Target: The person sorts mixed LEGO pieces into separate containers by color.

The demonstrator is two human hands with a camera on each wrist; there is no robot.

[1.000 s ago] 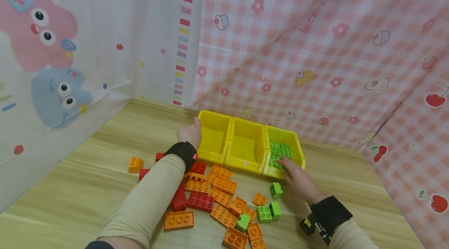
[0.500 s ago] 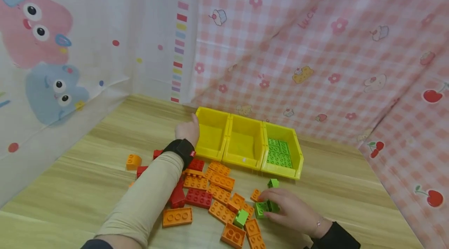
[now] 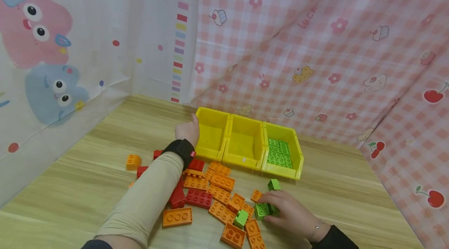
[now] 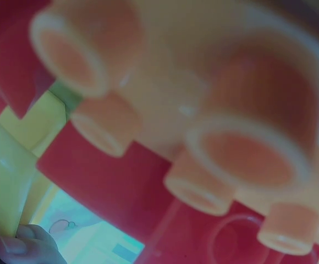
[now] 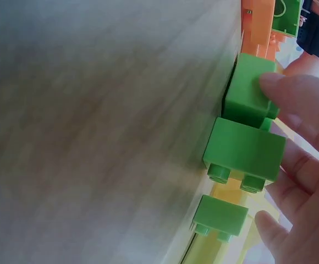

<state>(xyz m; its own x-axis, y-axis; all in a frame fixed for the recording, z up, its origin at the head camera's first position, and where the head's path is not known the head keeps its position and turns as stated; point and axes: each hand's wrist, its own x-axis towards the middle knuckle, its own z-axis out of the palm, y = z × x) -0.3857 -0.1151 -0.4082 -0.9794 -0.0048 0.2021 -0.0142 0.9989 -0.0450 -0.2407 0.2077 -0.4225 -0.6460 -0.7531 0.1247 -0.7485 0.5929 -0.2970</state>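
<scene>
We see the right hand (image 3: 292, 214) on the wooden tabletop (image 3: 87, 171), in front of the row of three yellow plastic bins (image 3: 247, 144), fingers curled round a pair of small square green plastic bricks (image 3: 264, 209); the right wrist view shows fingertips (image 5: 278, 85) pressed on one green brick (image 5: 250, 91) and a second (image 5: 243, 149) just beside it. A third small green brick (image 3: 274, 184) sits between that hand and the bins, free of the fingers. The left hand (image 3: 188, 131) rests against the outer left wall of the bin row, thumb up by the rim; we cannot tell how far its fingers curl. Flat green bricks (image 3: 278, 153) lie in the rightmost bin. A scatter of orange and red plastic bricks (image 3: 210, 192) lies in front of the bins.
</scene>
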